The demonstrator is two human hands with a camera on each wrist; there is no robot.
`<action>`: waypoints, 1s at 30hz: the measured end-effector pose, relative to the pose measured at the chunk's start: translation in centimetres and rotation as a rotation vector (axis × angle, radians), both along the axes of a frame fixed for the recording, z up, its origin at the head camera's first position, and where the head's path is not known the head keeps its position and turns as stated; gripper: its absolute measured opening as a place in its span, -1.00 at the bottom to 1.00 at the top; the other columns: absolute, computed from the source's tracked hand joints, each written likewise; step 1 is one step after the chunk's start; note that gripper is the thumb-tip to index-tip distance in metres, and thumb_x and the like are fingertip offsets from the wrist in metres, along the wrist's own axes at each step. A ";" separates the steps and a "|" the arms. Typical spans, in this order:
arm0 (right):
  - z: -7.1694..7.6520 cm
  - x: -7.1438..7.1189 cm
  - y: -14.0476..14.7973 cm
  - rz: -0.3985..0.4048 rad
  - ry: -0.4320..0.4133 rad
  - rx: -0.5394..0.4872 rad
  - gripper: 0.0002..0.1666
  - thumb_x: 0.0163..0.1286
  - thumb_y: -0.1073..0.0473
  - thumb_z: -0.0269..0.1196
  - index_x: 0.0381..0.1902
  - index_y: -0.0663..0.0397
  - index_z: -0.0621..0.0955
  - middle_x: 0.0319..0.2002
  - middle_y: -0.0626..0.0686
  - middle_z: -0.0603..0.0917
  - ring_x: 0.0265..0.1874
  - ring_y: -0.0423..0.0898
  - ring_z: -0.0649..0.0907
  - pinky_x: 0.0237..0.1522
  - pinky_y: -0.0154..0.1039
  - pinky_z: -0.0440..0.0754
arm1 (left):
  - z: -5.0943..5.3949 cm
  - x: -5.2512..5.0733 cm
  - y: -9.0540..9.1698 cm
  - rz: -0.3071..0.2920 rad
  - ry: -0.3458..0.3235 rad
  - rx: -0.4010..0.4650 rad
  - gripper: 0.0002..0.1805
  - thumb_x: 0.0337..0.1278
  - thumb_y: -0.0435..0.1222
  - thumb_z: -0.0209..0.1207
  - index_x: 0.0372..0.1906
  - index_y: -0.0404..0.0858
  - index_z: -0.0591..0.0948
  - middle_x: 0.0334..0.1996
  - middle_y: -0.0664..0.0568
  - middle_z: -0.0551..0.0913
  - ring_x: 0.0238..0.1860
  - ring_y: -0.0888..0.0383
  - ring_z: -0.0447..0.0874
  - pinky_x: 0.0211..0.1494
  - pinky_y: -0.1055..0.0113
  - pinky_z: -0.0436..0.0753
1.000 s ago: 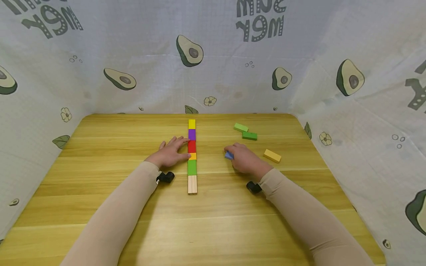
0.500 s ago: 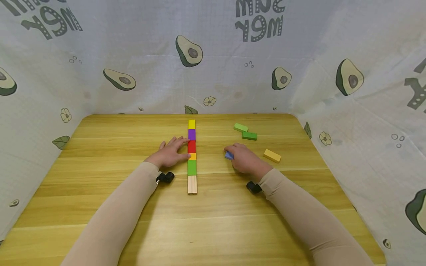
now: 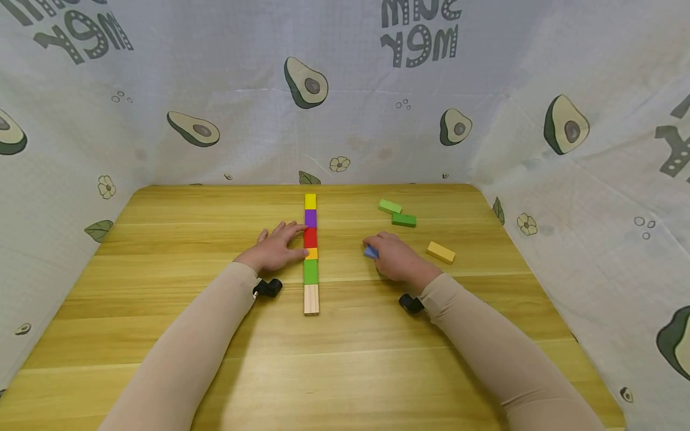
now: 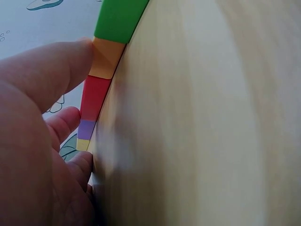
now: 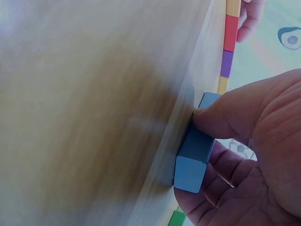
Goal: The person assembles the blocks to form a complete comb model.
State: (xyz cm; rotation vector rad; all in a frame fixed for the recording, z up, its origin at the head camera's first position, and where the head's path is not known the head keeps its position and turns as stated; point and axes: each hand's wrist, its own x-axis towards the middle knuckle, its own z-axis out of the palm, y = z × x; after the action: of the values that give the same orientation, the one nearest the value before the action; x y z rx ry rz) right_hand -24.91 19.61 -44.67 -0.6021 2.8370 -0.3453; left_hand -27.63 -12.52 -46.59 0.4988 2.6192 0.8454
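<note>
A straight row of blocks runs away from the viewer: plain wood [image 3: 311, 299], green [image 3: 311, 272], orange [image 3: 312, 254], red [image 3: 311, 237], purple [image 3: 311, 218] and yellow [image 3: 310, 201]. My left hand [image 3: 273, 248] lies at the row's left side, thumb on the orange block [image 4: 104, 57] and a fingertip near the red-purple joint; its fingers are spread and fairly straight. To the right of the row, my right hand [image 3: 398, 258] pinches a blue block [image 3: 371, 252] between thumb and fingers. In the right wrist view the blue block [image 5: 190, 174] is low over or on the tabletop; contact is unclear.
A light green block [image 3: 390, 206] and a dark green block [image 3: 403, 219] lie close together at the back right. A yellow-orange block [image 3: 441, 252] lies right of my right hand. Behind the wooden table [image 3: 345, 359] hangs a patterned cloth [image 3: 242, 72].
</note>
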 end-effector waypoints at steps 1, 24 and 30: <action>0.0 0.0 0.0 0.000 0.000 -0.001 -0.43 0.54 0.36 0.10 0.48 0.20 0.46 0.31 0.27 0.55 0.26 0.16 0.57 0.36 0.09 0.59 | 0.0 0.0 0.0 0.002 -0.001 0.000 -0.19 0.46 0.15 0.14 0.68 0.11 0.17 0.75 -0.02 -0.07 0.76 -0.10 -0.34 0.70 -0.24 -0.44; 0.6 -0.2 -0.2 -0.014 -0.030 -0.031 -0.39 0.58 0.30 0.10 0.53 0.32 0.36 0.40 0.34 0.50 0.41 0.24 0.52 0.46 0.13 0.50 | 0.2 0.1 -0.2 0.006 -0.001 0.001 -0.18 0.47 0.14 0.15 0.69 0.07 0.16 0.75 -0.08 -0.07 0.76 -0.15 -0.35 0.68 -0.29 -0.44; 1.2 -1.2 -0.4 0.013 0.006 -0.049 -0.43 0.61 0.24 0.14 0.50 0.30 0.42 0.35 0.34 0.52 0.34 0.21 0.57 0.40 0.11 0.57 | 0.4 0.1 0.0 0.000 0.001 -0.002 -0.18 0.48 0.13 0.15 0.69 0.05 0.16 0.74 -0.09 -0.07 0.76 -0.16 -0.35 0.68 -0.28 -0.45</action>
State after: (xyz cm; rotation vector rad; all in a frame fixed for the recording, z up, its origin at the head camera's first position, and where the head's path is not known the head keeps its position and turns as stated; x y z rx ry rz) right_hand -26.16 19.17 -43.52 -0.6315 2.8371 -0.4132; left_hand -27.50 -12.50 -46.23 0.4991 2.6200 0.8430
